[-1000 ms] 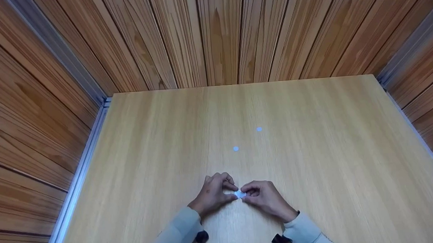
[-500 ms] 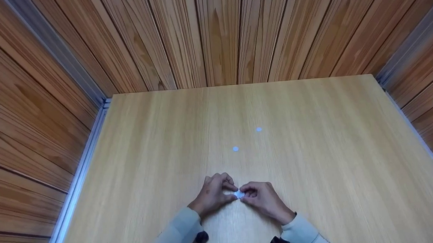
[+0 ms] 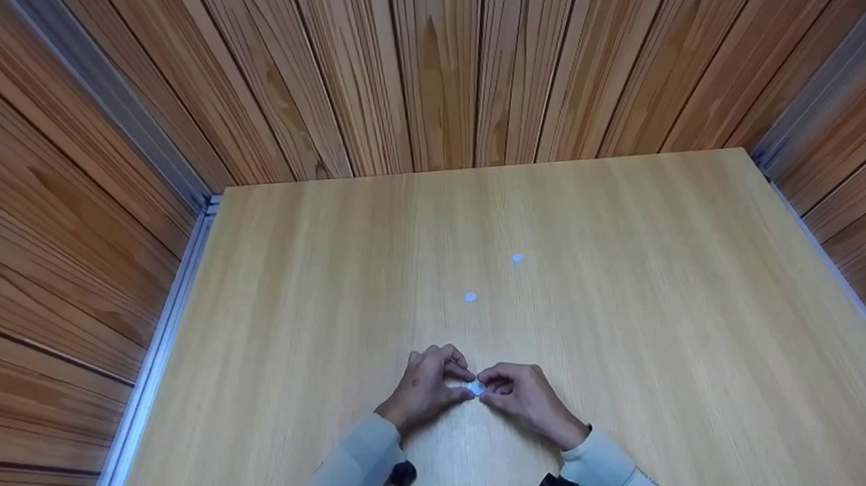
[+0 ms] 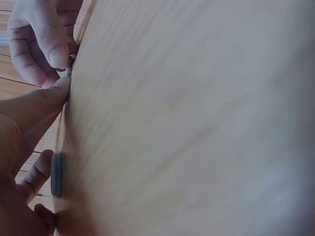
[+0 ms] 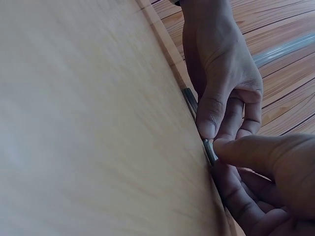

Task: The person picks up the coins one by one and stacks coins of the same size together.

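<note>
Near the front of the wooden table [image 3: 618, 314], a small round disc [image 3: 476, 387], pale in the head view, lies between both hands. My left hand [image 3: 425, 386] pinches its left side between thumb and forefinger. From the other side, my right hand [image 3: 523, 394] grips it with thumb and forefinger, both sets of fingertips almost meeting. The right wrist view shows a thin edge of that disc [image 5: 210, 151] close to the tabletop; fingers cover most of it. Another disc [image 3: 470, 297] lies flat beyond the hands, and a third disc [image 3: 517, 257] farther back to the right.
Wood-plank walls [image 3: 437, 70] stand behind the table and on both sides. A metal rail [image 3: 156, 365] runs along the left edge. In the left wrist view, a grey disc [image 4: 56, 174] with a grooved edge shows beyond the left hand's fingers.
My right hand has shifted slightly left, and the held disc has moved a little left with it. My left hand and the two other discs stay essentially where they were.
</note>
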Available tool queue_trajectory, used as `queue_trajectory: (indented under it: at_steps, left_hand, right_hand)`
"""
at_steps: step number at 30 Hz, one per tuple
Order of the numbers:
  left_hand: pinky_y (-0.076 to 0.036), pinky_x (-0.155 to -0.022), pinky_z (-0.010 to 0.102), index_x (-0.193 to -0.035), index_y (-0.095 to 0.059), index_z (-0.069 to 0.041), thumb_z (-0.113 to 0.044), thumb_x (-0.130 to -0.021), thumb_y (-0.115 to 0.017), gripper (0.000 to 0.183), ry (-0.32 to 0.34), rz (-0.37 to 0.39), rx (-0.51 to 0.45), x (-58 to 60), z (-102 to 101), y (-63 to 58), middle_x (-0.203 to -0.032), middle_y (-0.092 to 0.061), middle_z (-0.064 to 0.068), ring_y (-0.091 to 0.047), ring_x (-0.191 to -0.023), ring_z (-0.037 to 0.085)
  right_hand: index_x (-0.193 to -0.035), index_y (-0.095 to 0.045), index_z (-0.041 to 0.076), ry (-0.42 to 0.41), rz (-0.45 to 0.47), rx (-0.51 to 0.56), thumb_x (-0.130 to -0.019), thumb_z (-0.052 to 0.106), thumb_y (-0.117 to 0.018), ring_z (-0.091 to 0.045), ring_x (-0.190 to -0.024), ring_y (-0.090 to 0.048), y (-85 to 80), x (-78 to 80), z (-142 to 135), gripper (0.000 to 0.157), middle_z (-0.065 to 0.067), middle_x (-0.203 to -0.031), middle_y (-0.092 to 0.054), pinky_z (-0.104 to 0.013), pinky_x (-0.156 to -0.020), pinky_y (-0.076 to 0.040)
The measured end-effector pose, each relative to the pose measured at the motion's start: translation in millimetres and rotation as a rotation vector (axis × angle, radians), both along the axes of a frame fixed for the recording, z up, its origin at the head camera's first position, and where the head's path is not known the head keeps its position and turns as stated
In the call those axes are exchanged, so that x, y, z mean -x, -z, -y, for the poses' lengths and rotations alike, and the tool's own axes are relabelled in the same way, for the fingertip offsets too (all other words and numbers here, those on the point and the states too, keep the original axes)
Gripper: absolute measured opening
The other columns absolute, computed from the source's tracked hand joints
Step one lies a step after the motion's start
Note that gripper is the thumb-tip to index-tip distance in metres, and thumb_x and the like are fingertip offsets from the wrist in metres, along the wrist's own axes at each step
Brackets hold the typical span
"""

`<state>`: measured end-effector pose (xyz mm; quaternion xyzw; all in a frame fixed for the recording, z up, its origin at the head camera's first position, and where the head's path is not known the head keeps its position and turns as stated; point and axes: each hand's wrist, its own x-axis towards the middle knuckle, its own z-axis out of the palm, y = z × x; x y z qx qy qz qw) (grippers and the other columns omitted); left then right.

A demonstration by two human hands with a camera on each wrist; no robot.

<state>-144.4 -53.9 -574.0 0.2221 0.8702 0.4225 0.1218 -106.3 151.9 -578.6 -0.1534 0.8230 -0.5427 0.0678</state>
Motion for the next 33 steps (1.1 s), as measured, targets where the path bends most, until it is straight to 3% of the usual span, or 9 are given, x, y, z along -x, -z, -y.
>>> queue_trajectory:
  at_steps: [8,13,25,33]
  left_hand:
    - [-0.028,-0.087,0.038,-0.098,-0.059,-0.02,-0.017,-0.078,-0.086,0.033,-0.017,0.045,0.017,0.0,1,-1.1,-0.092,-0.074,-0.018,-0.051,-0.088,0.006]
    - [-0.029,-0.087,0.038,-0.098,-0.061,-0.019,-0.015,-0.077,-0.086,0.033,-0.028,0.036,0.006,0.7,1,-1.1,-0.091,-0.074,-0.018,-0.055,-0.092,0.006]
    - [-0.031,-0.089,0.038,-0.098,-0.062,-0.016,-0.013,-0.078,-0.086,0.031,-0.015,0.016,-0.025,1.1,3,-0.8,-0.09,-0.075,-0.016,-0.06,-0.099,0.008]
    - [-0.029,-0.088,0.038,-0.097,-0.062,-0.018,-0.014,-0.079,-0.085,0.03,-0.027,0.068,0.008,1.3,2,-1.9,-0.091,-0.075,-0.015,-0.056,-0.094,0.009]
  right_hand:
    - [-0.098,-0.073,-0.001,0.02,0.054,0.026,-0.084,-0.001,-0.077,-0.014,-0.079,-0.068,-2.5,-1.2,-3,0.014,-0.01,-0.092,-0.073,-0.023,-0.071,-0.055]
    - [-0.095,-0.074,0.001,0.055,0.087,0.023,-0.084,0.003,-0.079,-0.014,-0.076,-0.067,-7.4,-2.5,-4,0.012,-0.007,-0.088,-0.072,-0.021,-0.068,-0.052]
    - [-0.095,-0.073,0.0,0.05,0.1,0.005,-0.085,0.0,-0.077,-0.018,-0.076,-0.068,-11.0,-2.6,-2,0.011,-0.009,-0.088,-0.073,-0.02,-0.067,-0.051]
    - [-0.095,-0.069,-0.011,0.024,0.096,0.002,-0.084,-0.011,-0.071,-0.033,-0.077,-0.069,-45.1,-10.6,8,0.011,-0.023,-0.089,-0.071,-0.019,-0.067,-0.052]
